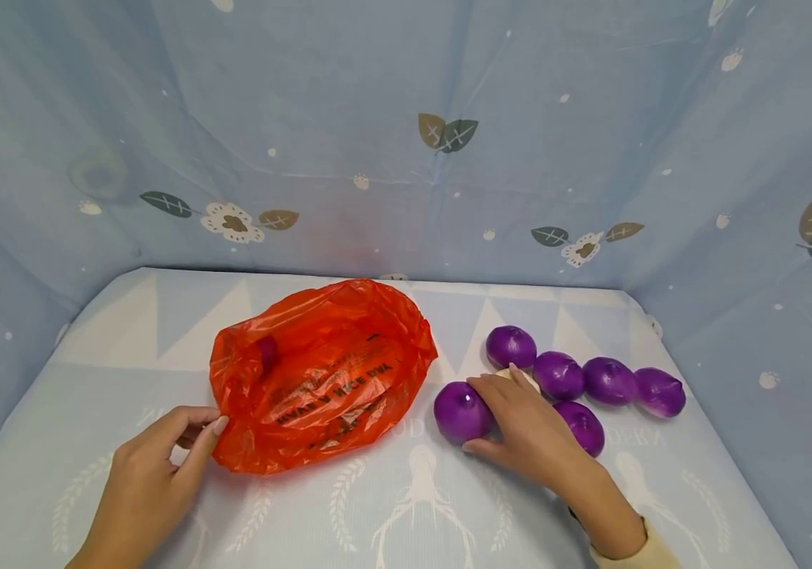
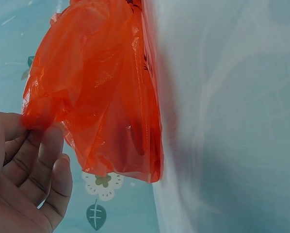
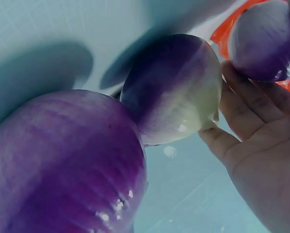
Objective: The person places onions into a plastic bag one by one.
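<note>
My left hand [image 1: 152,474] pinches the left rim of a red plastic bag [image 1: 349,316], which lies open on its side with black print showing. Inside it, near that rim, a round purple thing [image 1: 266,353] is partly visible. In the left wrist view, thumb and fingertips meet on the bag's edge [image 2: 87,73]. My right hand [image 1: 534,435] holds a purple onion [image 1: 462,412] between thumb and fingers, right of the bag. Under the hand, a pale onion [image 1: 519,379] is mostly hidden; the right wrist view shows a purple-and-white onion [image 3: 174,92] against the fingers.
Several more purple onions [image 1: 609,382] form a row to the right of my right hand, with another onion [image 1: 579,427] beside its wrist. A patterned cloth covers the table [image 1: 292,521]. Blue printed curtains [image 1: 349,118] hang behind and at both sides.
</note>
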A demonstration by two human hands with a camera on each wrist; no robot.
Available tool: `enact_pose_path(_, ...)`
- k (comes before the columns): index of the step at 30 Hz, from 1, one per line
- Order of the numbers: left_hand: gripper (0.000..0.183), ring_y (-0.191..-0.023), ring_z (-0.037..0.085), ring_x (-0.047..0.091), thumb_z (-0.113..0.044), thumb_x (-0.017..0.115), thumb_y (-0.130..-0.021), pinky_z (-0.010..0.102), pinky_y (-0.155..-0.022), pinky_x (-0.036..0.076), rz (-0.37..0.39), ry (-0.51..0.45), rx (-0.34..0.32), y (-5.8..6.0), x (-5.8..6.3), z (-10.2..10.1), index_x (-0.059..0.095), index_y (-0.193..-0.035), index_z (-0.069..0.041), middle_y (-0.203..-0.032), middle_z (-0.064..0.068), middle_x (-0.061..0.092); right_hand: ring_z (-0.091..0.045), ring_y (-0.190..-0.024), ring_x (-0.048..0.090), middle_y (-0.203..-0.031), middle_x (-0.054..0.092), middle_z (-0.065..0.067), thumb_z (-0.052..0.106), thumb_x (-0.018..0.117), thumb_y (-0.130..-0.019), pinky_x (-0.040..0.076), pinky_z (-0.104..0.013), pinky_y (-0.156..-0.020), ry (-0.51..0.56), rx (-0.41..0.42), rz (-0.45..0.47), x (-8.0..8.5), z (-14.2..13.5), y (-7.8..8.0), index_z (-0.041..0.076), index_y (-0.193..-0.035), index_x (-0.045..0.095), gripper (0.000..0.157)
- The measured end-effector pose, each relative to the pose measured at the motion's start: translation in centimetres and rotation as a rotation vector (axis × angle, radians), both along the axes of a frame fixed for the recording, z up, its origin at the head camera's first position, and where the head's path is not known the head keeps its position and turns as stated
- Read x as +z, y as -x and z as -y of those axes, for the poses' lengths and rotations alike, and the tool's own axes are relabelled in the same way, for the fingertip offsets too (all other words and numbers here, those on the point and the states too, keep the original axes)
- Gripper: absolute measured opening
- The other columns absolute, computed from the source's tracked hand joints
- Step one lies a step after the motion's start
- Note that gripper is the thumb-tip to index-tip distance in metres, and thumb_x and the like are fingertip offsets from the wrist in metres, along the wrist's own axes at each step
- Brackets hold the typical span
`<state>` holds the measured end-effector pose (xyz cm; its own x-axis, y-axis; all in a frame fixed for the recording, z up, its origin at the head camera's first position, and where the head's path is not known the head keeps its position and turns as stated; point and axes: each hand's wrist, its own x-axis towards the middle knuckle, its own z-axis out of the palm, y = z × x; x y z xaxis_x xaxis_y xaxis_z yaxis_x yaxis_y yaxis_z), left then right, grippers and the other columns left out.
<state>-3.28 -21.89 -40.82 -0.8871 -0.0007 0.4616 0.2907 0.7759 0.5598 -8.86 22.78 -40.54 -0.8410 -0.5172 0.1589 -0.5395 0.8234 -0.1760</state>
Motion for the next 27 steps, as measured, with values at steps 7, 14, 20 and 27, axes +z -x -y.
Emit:
enact_pose_path(7, 0.03, -0.074, 0.004, 0.059, 0.002, 0.086, -0.082, 0.009, -0.056, 0.044, 0.003, -0.007, 0.007, -0.1, 0.0, 0.0, 0.073, -0.106, -0.012, -0.085, -0.008, 0.069, -0.028, -0.13, 0.059, -0.133, 0.066, -0.008, 0.047, 0.093, -0.076, 0.035, -0.053, -0.119, 0.077, -0.013, 0.029, 0.6, 0.2, 0.1, 0.006, -0.14, 0.06, 0.082)
enact_pose_path(14, 0.03, -0.075, 0.003, 0.059, 0.003, 0.085, -0.083, 0.009, -0.057, 0.044, -0.005, -0.02, -0.005, 0.0, 0.0, 0.0, 0.073, -0.106, -0.012, -0.087, -0.008, 0.07, -0.024, -0.133, 0.056, -0.143, 0.06, -0.005, 0.042, 0.091, -0.082, 0.049, -0.046, -0.109, 0.145, -0.026, 0.075, 1.0, 0.3, 0.0, 0.01, -0.148, 0.052, 0.083)
enact_pose_path(20, 0.03, -0.074, 0.003, 0.058, 0.003, 0.085, -0.083, 0.01, -0.056, 0.043, -0.007, -0.021, -0.01, 0.1, -0.2, 0.0, 0.073, -0.106, -0.012, -0.086, -0.008, 0.069, -0.018, -0.134, 0.056, -0.147, 0.056, 0.0, 0.034, 0.089, -0.084, 0.051, -0.042, -0.107, 0.171, 0.038, 0.123, 1.9, 1.6, 0.2, 0.015, -0.15, 0.047, 0.081)
enact_pose_path(27, 0.03, -0.074, 0.002, 0.058, 0.002, 0.085, -0.083, 0.01, -0.055, 0.043, -0.004, -0.021, -0.007, 0.1, -0.3, 0.0, 0.073, -0.105, -0.013, -0.085, -0.009, 0.068, -0.016, -0.137, 0.053, -0.147, 0.056, 0.0, 0.036, 0.087, -0.087, 0.048, -0.039, -0.11, 0.159, 0.139, 0.117, 3.2, 3.9, 0.5, 0.013, -0.152, 0.046, 0.081)
